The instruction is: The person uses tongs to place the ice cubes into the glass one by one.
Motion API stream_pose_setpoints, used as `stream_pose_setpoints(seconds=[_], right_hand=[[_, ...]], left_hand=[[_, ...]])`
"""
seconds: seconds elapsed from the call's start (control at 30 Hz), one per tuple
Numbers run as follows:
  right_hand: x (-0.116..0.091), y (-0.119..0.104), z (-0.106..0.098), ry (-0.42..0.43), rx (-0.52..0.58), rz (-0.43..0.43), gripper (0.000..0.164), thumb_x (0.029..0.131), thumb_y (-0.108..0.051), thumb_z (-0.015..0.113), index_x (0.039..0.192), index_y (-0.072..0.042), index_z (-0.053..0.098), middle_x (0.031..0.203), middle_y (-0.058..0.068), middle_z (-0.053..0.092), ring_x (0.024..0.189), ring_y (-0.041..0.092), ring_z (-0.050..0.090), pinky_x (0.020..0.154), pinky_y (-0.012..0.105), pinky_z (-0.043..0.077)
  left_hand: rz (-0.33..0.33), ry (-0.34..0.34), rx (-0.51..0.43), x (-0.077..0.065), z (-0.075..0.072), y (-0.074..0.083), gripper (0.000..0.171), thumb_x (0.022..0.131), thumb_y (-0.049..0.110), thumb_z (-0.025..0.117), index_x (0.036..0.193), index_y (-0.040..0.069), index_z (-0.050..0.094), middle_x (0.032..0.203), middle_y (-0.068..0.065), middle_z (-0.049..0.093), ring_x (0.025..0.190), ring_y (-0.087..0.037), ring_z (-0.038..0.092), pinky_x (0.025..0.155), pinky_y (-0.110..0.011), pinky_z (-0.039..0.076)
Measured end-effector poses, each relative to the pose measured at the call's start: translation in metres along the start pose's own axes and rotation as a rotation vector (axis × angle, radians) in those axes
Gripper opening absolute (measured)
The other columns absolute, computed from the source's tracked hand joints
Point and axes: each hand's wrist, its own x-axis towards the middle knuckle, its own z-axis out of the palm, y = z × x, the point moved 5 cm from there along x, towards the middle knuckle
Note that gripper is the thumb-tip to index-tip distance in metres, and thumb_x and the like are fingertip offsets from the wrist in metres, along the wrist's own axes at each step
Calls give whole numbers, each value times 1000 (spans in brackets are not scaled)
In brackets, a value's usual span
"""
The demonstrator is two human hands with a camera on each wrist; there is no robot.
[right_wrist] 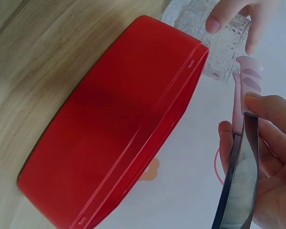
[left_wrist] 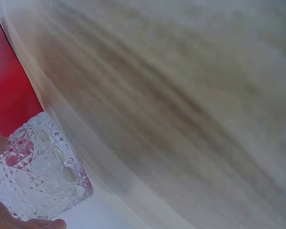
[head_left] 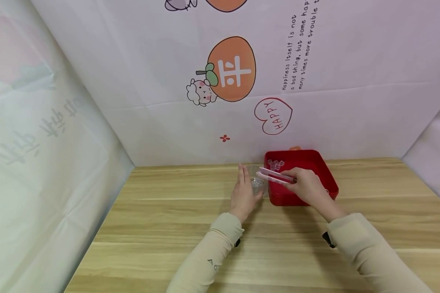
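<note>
Box holds translucent pieces; what the glass holds is unclear.

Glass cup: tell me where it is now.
In the head view, the glass cup is just left of the red box, held by the left hand.

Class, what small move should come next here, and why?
Perhaps part the pink-tipped metal tongs over the clear faceted glass cup: their tips are by its mouth, the left hand grips it, and anything held could drop inside. Whether they hold something is unclear.
</note>
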Motion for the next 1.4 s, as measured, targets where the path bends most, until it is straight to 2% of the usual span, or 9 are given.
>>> stream_pose_setpoints(seconds=[0.4,0.7,1.0,1.23,1.4], right_hand=[[1,-1,5,-17,-24,-5,33,79,-4,74,110,5,68,95,23,70,70,21,57,64,37,56],[1,0,5,-33,-15,7,36,78,-5,75,112,6,67,96,23,70,70,22,57,66,38,58],[1,-1,2,3,-17,-4,37,78,-5,75,112,6,67,96,24,69,70,22,56,65,38,57],[5,7,-10,110,-18,38,36,79,-2,73,113,8,66,102,28,67,73,27,57,64,38,55],[11,19,-10,88,-28,122,39,82,-3,70,119,7,63,106,29,66,73,26,55,60,32,51]], left_hand=[[-18,-23,-14,0,0,-3,99,85,40,70,153,0,10,162,-15,11,116,-25,59,93,-30,53],[-31,-44,-22,1,2,-3,100,85,41,69,154,3,7,163,-11,8,122,-25,56,99,-31,50],[-9,-27,-2,0,0,-1,98,84,41,70,152,0,12,162,-14,12,122,-25,56,100,-31,49],[7,-10,14,-1,-3,0,97,84,41,70,152,-1,15,161,-15,15,118,-25,58,96,-30,52],[8,-5,17,-1,-3,0,97,84,40,71,152,-1,15,161,-14,15,114,-25,60,92,-30,54]])
